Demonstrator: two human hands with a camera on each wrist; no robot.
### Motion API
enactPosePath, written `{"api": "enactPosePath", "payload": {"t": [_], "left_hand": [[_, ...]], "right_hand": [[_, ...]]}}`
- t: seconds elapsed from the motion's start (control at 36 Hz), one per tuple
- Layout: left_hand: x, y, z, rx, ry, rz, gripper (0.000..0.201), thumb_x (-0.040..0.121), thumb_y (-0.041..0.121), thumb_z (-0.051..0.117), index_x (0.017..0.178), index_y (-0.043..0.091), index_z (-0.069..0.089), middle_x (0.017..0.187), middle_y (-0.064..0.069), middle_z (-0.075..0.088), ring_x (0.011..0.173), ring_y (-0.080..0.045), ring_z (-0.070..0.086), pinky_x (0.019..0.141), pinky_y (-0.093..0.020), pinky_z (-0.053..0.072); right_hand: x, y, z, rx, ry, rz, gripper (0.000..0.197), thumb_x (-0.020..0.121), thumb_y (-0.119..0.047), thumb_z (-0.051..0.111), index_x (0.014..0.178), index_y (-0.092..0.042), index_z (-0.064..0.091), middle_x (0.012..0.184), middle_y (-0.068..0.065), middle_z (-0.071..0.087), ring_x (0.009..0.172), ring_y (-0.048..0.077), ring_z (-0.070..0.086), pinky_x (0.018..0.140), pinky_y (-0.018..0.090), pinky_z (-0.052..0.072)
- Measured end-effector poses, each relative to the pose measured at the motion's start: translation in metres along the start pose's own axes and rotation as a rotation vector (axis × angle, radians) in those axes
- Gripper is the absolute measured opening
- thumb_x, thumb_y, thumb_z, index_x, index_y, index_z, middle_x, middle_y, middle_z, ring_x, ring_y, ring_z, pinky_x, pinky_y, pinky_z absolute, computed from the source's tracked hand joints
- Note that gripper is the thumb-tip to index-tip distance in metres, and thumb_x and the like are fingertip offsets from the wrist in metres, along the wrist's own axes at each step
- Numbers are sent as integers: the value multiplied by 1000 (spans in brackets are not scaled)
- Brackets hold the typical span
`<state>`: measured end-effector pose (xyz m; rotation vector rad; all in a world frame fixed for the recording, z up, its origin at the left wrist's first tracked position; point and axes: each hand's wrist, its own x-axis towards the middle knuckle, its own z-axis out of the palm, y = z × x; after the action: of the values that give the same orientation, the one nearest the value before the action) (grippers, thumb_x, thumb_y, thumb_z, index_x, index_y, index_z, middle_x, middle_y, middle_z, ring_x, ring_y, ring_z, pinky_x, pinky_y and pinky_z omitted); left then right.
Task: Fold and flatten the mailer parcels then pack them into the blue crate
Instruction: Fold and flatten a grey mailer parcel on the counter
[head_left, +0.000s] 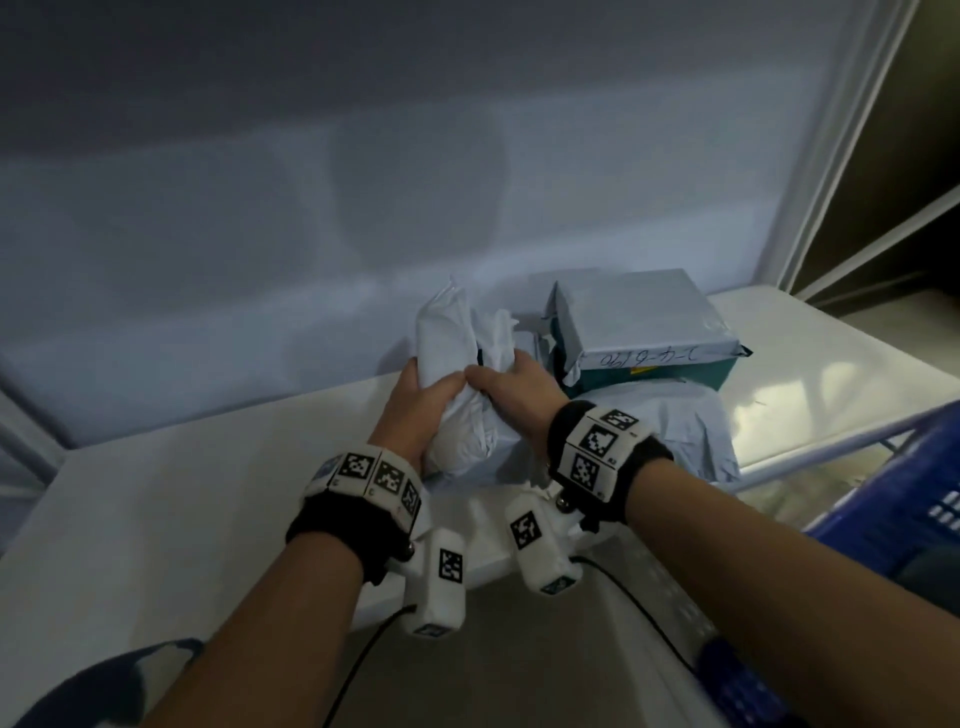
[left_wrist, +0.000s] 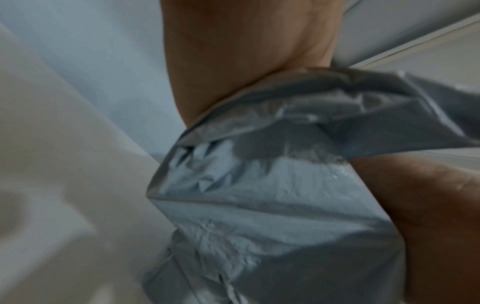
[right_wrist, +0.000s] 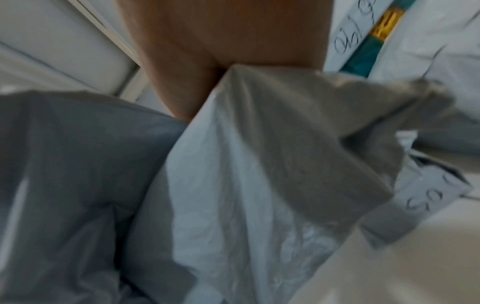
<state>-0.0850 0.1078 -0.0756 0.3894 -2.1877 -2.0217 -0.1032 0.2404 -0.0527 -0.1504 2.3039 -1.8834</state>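
Both hands — left hand (head_left: 415, 410), right hand (head_left: 511, 395) — clenched around the crumpled mailer parcel (head_left: 467, 374).

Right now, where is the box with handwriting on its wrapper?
In the head view the box sits right of centre on the white table, against the back wall, just right of the crumpled parcel both hands hold.

Right hand (right_wrist: 221, 41) gripping crumpled grey mailer (right_wrist: 259, 164), teal box (right_wrist: 363, 59) behind

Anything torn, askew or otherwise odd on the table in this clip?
Yes. The wrapped box behind the right hand has its grey mailer torn open at the front, baring teal box underneath. The parcel gripped by both hands, left hand included, is crumpled, not flat.
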Motion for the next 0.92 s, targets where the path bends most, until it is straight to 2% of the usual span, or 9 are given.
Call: {"api": "enactPosePath", "payload": {"t": [0.06,0.14,0.19,0.36,0.67,0.75,0.83,0.92], "left_hand": [[1,8,13,-24,-27,14,67,58,52,71,119,27,58,112,-6,68,100,-27,67,93,-50,52],[2,23,32,-67,-49,44,63,65,40,71,122,20,56,112,-10,67,100,-28,67,93,-49,53],[6,33,43,-87,-64,51,57,72,34,70,124,17,55,114,-11,66,101,-28,66,93,-49,53],[26,59,75,-63,-116,50,75,55,50,72,123,24,56,114,-5,68,102,-26,67,95,-47,52],[56,89,147,-97,-161,52,77,51,48,73,121,19,57,109,-10,70,95,-28,70,89,-50,55],[61,92,164,-57,-174,48,82,50,50,72,123,16,55,109,-9,69,96,-26,69,90,-47,55],[62,96,178,-32,-189,30,76,57,44,69,125,15,53,110,-9,68,95,-25,68,89,-43,55],[69,89,191,-17,-209,-7,84,49,49,72,124,17,53,109,-9,69,93,-27,69,88,-46,56]], "right_hand": [[2,-4,-14,-2,18,3,42,83,-32,67,121,-14,59,113,5,68,100,21,65,93,37,52],[4,-12,-33,-38,47,-7,52,76,-41,68,120,-15,60,113,4,68,102,24,65,96,41,51],[6,-19,-46,-71,74,-10,50,81,-39,67,123,-14,59,117,6,66,105,25,63,97,41,50],[20,-36,-83,-121,136,-24,47,84,-36,66,123,-10,58,118,9,66,105,26,63,97,40,49],[51,-51,-155,-135,174,9,45,84,-34,67,121,-8,60,115,10,67,102,26,65,95,39,51],[59,-46,-170,-171,188,36,50,84,-37,66,123,-7,59,116,10,66,103,25,64,93,35,51],[68,-38,-182,-188,206,62,52,83,-39,66,123,-7,59,115,10,67,100,25,64,87,31,51],[78,-26,-190,-176,218,94,50,82,-39,66,120,-7,61,111,11,68,97,25,66,87,33,53]]}}
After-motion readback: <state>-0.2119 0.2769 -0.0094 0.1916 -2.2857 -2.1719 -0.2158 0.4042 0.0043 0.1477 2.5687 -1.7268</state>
